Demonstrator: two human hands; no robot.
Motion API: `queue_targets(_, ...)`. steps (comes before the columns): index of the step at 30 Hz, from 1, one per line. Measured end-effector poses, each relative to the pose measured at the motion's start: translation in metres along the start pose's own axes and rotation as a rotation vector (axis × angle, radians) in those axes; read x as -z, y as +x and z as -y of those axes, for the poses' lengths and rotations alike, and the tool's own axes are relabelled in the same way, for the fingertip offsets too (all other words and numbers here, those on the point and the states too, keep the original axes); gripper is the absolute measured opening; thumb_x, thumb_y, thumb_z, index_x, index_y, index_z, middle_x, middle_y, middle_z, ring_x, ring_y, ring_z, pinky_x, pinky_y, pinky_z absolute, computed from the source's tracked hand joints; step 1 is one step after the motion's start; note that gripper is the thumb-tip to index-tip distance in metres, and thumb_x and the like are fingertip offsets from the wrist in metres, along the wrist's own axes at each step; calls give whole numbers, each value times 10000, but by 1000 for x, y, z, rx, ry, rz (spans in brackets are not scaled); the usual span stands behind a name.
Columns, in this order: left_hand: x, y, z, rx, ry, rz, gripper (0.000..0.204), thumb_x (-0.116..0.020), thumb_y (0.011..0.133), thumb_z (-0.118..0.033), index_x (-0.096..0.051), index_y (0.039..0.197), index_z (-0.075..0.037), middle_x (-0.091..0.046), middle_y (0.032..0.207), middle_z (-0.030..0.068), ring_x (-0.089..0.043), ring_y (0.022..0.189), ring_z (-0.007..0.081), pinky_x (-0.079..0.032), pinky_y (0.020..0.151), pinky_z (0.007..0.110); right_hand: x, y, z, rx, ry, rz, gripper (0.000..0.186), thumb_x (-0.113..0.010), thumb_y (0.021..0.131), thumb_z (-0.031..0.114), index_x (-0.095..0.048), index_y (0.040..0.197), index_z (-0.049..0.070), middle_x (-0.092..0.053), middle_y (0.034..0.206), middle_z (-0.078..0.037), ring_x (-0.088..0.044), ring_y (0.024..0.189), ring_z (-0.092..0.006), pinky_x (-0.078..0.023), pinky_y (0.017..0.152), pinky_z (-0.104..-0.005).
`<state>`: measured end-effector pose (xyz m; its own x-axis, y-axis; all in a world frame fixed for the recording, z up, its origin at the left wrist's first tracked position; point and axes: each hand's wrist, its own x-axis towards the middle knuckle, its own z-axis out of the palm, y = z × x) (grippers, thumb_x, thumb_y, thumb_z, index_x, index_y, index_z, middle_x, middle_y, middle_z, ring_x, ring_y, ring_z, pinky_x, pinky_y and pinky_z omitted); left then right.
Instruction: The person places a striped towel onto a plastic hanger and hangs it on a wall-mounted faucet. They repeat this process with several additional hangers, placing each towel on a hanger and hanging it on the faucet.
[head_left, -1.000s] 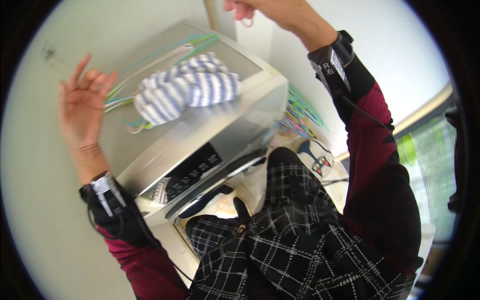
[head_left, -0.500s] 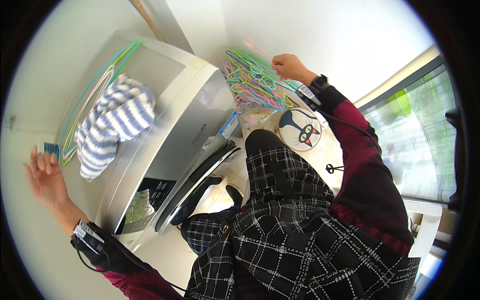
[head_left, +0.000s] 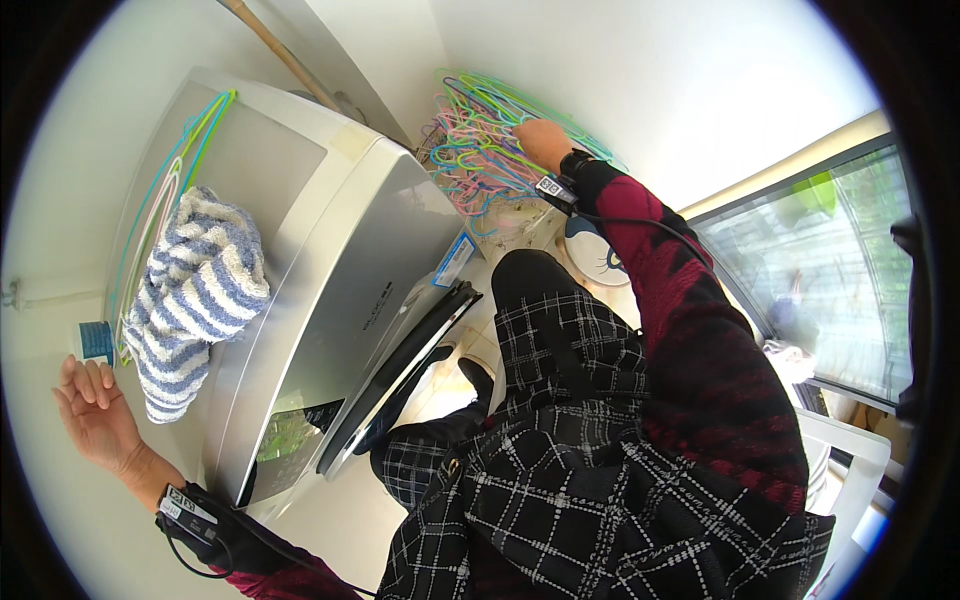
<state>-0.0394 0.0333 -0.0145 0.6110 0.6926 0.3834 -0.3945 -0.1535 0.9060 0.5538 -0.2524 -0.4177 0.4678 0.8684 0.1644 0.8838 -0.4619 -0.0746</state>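
Observation:
My right hand (head_left: 543, 146) is closed at the edge of a tangled heap of thin pink, green and blue clothes hangers (head_left: 475, 150) in the corner. Its fingers are curled in among the wires, seemingly round a hanger; their tips are partly hidden. Off to the left my left hand (head_left: 102, 418) is raised, palm showing, fingers loosely bent and apart, holding nothing. Near it a blue-and-white striped towel (head_left: 205, 290) lies crumpled on the grey-topped washing machine (head_left: 285, 140). Several green, blue and pink hangers (head_left: 212, 125) lie beside and partly under the towel.
The machine's round door (head_left: 400, 380) stands open by my legs. A round stool with a cat picture (head_left: 597, 252) is near my right knee. At the right are a window (head_left: 820, 270) and a white chair (head_left: 850, 440). A wooden pole (head_left: 280, 50) leans behind the machine.
My right hand has moved left and slightly down into the hanger heap; a blurred pink hanger was beside it before. My left hand sits lower in view. The view has shifted somewhat.

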Motion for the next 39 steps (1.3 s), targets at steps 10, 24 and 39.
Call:
queue_targets(10,-3,0,-1,-5,59,2,450,-458,1104,-276,-604,1275,114,-344,762,-11,-330,707,114,-338,745,299,-2,-7,12,-28,22,20,164,-614,921,126,-673,1067,76,-710,978,-197,-718,933,-394,-576,763,-510)
queue_targets(24,-4,1,-1,-95,105,-192,353,-575,1042,-228,-633,1190,87,-402,738,-27,-410,654,105,-411,720,298,110,19,36,22,451,-381,146,-613,924,198,-709,942,90,-705,929,-164,-681,866,-398,-542,766,-501)
queue_targets(39,-22,5,21,-287,757,-276,227,-587,943,-120,-733,1094,-36,-715,890,75,-704,858,196,-548,791,313,375,20,349,1162,398,-466,715,-838,767,412,-596,1340,59,-669,1196,-169,-672,1057,-350,-522,902,-450)
